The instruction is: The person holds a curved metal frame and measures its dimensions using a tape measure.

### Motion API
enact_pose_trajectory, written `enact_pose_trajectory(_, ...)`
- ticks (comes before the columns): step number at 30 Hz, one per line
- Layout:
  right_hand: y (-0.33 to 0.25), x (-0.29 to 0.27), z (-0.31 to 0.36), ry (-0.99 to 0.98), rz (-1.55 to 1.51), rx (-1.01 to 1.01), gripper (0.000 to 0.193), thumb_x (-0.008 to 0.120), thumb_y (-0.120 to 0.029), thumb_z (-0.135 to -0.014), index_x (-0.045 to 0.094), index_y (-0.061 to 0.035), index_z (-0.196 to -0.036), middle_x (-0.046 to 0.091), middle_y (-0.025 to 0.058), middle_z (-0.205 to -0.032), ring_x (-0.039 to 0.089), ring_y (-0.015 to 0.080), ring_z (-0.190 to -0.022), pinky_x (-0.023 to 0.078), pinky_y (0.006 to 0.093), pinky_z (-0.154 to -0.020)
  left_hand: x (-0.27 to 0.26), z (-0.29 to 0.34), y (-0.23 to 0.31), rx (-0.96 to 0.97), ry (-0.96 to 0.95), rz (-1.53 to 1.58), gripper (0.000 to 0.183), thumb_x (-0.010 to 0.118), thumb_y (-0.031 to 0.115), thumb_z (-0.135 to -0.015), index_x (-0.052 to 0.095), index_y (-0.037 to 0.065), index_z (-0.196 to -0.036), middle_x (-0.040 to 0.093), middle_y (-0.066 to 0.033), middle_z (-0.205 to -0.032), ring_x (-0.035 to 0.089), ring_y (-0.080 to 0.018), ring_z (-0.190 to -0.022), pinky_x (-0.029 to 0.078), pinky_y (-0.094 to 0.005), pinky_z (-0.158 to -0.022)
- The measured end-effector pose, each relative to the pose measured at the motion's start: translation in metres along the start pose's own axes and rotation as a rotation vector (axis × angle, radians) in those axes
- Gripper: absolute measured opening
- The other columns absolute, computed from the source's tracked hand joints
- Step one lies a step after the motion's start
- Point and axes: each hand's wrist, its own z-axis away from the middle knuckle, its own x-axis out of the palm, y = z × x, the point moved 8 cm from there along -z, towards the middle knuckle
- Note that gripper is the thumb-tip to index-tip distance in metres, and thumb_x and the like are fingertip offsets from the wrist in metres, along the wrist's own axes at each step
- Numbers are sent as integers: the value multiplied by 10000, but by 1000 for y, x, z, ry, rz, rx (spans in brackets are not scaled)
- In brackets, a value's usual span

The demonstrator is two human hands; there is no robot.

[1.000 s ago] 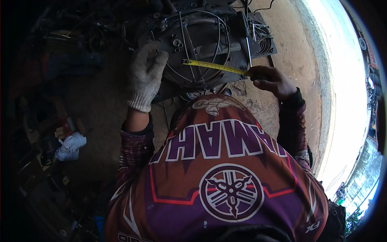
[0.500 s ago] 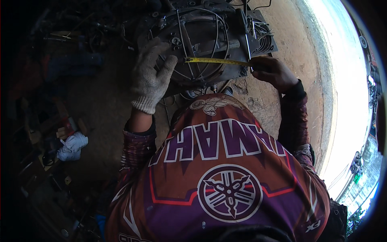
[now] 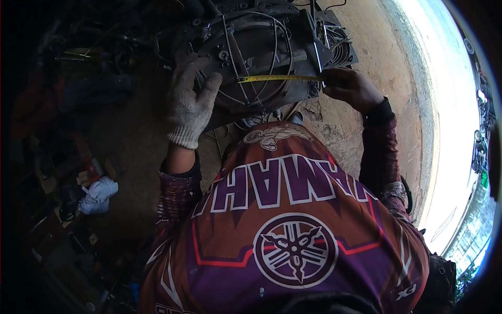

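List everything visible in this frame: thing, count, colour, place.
tape measure: 1, yellow, stretched across the wire frame
wire frame: 1, dark metal, on the metal plate, top centre
metal plate: 1, dark grey, on the ground
rag: 1, white-blue, lower left among clutter
ground: bare, tan, upper right
jersey: 1, purple and orange, lower centre
left hand: grey knit glove, open, by the frame's left side
right hand: bare, holds the tape's right end

No packages, labels, signs or screens showed clearly. The dark clutter on the floor at the left held small flat pieces that might have been cartons, but they were too dim and small to tell.
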Motion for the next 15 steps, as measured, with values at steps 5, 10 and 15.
enact_pose_trajectory(5,1,0,0,-15,84,4,445,719,-163,-902,583,-21,-1301,661,59,-1171,608,130,-1059,492,301,-952,1,-1,-4,2,0,-20,413,717,231,-908,605,3,-1234,546,-179,-1321,545,-268,-1226,444,-369,-1024)
enact_pose_trajectory(10,-9,2,2,-16,45,-22,449,721,-167,-897,584,6,-1288,660,66,-1165,606,132,-1049,490,298,-949,10,4,-39,-206,-18,211,406,679,184,-942,563,-8,-1280,611,-118,-1214,595,-193,-1119,476,-328,-971)
enact_pose_trajectory(15,-28,8,8,-12,19,-106,434,738,-184,-866,613,30,-1222,703,109,-1104,662,164,-992,525,312,-901,12,6,-43,-258,-7,378,343,653,136,-954,586,-11,-1255,647,-92,-1149,609,-166,-1070,483,-298,-942)
